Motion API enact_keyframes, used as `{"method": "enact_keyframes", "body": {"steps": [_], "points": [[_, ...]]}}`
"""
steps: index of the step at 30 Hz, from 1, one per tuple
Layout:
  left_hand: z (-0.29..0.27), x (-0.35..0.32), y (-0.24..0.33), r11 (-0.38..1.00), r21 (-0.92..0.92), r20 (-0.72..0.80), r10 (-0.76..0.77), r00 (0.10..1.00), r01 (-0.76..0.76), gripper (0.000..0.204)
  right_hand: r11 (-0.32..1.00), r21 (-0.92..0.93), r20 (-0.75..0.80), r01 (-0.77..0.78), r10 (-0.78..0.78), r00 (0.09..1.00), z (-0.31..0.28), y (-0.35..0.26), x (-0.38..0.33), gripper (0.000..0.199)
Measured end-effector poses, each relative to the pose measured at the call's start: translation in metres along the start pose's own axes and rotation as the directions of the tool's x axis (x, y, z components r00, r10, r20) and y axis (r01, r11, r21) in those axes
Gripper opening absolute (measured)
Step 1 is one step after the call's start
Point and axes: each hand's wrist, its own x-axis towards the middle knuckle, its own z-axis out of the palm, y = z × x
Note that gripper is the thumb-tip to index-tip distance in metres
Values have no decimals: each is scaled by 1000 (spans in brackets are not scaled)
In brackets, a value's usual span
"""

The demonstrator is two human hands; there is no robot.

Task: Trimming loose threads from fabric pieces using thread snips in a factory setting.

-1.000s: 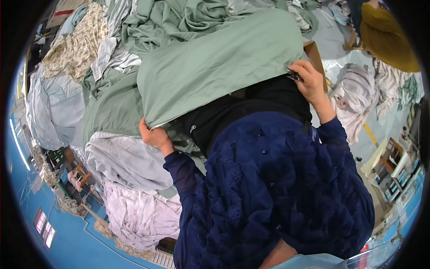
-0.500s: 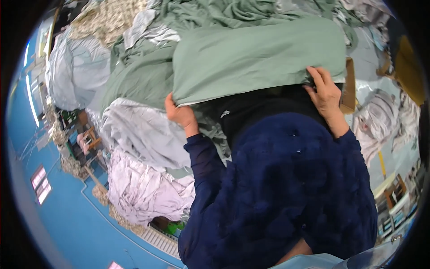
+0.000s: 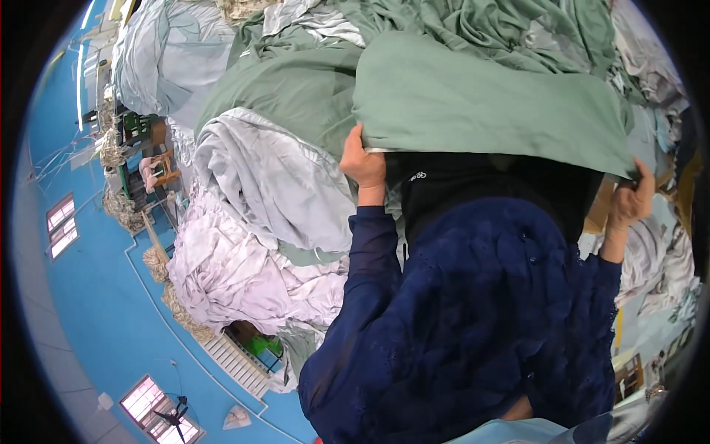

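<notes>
**Two hands hold a green sheet stretched wide**

A sage-green sheet [image 3: 488,111] spans sideways in front of the person, its long axis running left to right, over a heap of green and pale grey linens [image 3: 274,177]. The left hand [image 3: 364,161] is closed around the sheet's lower left corner. The right hand [image 3: 630,201] is closed on the lower right corner, sitting slightly lower. Both hands grip equally; neither is nearer. Dark blue sleeves [image 3: 473,325] fill the foreground.

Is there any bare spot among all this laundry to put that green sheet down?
Hardly: the green sheet, held by left hand and right hand, sits amid heaped pale linens and green cloth. Only the blue floor looks bare.
</notes>
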Motion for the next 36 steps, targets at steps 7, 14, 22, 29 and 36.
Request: {"method": "enact_keyframes", "body": {"steps": [7,14,22,29,36], "points": [[9,-4,26,999,4,60,49,997,-50,23,992,-112,-65,-62,54,996,-43,67,11,23],[0,0,45,981,-170,268,136,954,-92,29,959,-52,-78,-280,276,958,-41,100,1,19],[-12,-3,47,970,-231,258,139,956,-79,25,953,-116,-40,-281,278,960,-34,127,-14,19],[-17,-7,44,991,-69,255,126,959,-112,16,970,-77,-38,-229,227,973,-35,142,-22,18],[-9,-16,30,975,-223,286,77,955,-12,32,921,-195,10,-336,345,939,-39,154,-26,21]]}}
